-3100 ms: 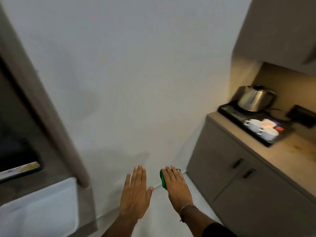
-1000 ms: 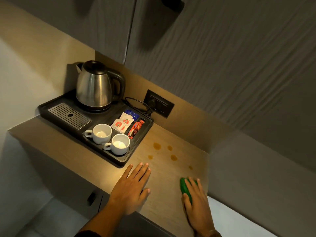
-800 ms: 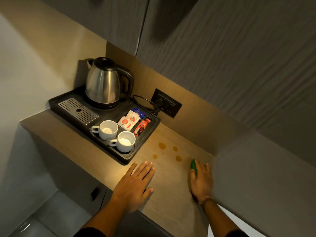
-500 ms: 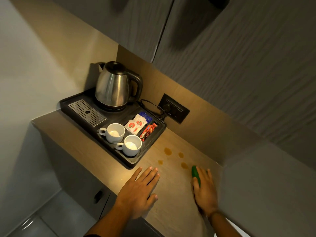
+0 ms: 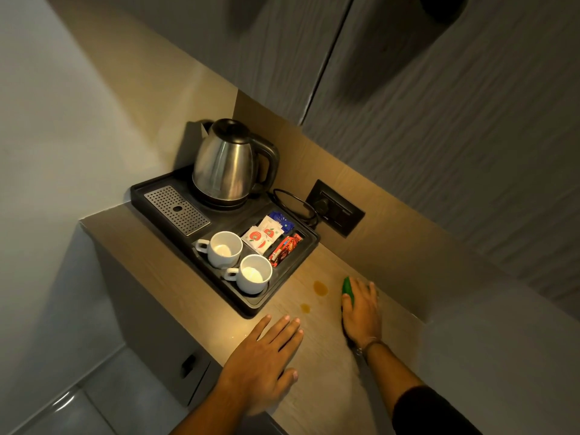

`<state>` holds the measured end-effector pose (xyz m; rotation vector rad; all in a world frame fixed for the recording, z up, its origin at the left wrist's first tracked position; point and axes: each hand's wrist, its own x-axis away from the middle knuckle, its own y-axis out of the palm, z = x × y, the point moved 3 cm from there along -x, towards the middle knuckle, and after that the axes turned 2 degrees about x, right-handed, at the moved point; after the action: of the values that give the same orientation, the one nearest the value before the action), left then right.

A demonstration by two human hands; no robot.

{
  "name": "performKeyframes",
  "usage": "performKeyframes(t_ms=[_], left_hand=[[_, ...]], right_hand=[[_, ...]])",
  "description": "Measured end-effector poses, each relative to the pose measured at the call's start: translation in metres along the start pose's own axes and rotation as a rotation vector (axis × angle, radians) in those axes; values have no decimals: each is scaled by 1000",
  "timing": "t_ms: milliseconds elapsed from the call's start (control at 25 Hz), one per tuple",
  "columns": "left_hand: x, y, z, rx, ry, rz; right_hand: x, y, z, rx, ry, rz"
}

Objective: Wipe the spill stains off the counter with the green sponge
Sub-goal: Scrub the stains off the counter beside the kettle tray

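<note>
My right hand (image 5: 361,312) presses flat on the green sponge (image 5: 347,289), which lies on the light wooden counter (image 5: 317,365) near the back wall; only the sponge's left edge shows past my fingers. Two brown spill stains are visible just left of the sponge: a larger stain (image 5: 320,287) and a smaller stain (image 5: 305,308). My left hand (image 5: 266,359) rests flat and open on the counter near its front edge, holding nothing.
A black tray (image 5: 251,304) sits left of the stains with a steel kettle (image 5: 226,164), two white cups (image 5: 222,248) (image 5: 252,274) and sachets (image 5: 266,237). A wall socket (image 5: 337,208) with the kettle cord is behind. Cupboard doors hang overhead; a grey wall closes the right side.
My right hand has pushed the sponge forward along the counter over the right-hand stains; only two stains show now. My left hand stays flat in place. Earlier I turned from the wall to this counter.
</note>
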<state>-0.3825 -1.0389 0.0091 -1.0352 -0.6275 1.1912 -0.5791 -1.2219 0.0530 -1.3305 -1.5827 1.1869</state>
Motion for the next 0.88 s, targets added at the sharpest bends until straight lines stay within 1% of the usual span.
performKeyframes(t_ms=[40,120,160,200,240,320,360,400,440,520,560,640,720,760,840,880], left_hand=[[-1,0,-1,4,0,-6],[0,2,-2,-3,-1,-10],[0,3,-2,-7,1,-7],[0,3,-2,-8,6,-11],[0,3,-1,-5,7,-16],[0,2,-1,-7,3,-13],[0,2,-1,-11,3,-9],[-1,2,-1,-13,7,-5],[-1,2,-1,-12,11,-6],[0,3,-1,-12,7,2],[0,3,-2,-13,2,18],[-1,2,-1,-4,3,15],[-1,3,0,-13,4,0],[0,3,-1,-17,-2,11],[-1,3,-1,-14,1,13],[-1,3,-1,-14,5,10]], right_hand=[[5,7,-11,5,-98,-5],[34,13,-2,-7,-308,-37],[48,8,13,-18,-351,-46],[49,3,25,-36,-342,-42],[39,0,29,-49,-293,-39],[3,-4,9,-69,-125,-20],[-11,-2,-9,-80,-101,-37],[-15,4,-27,-67,-152,-63],[-10,10,-36,-48,-248,-83],[19,15,-20,-37,-461,-124],[35,11,-1,-48,-512,-127],[29,2,19,-72,-460,-114],[-1,0,1,-65,-314,-98],[-10,4,-16,-66,-299,-105],[-4,14,-44,-48,-430,-168],[10,18,-40,-34,-530,-197]])
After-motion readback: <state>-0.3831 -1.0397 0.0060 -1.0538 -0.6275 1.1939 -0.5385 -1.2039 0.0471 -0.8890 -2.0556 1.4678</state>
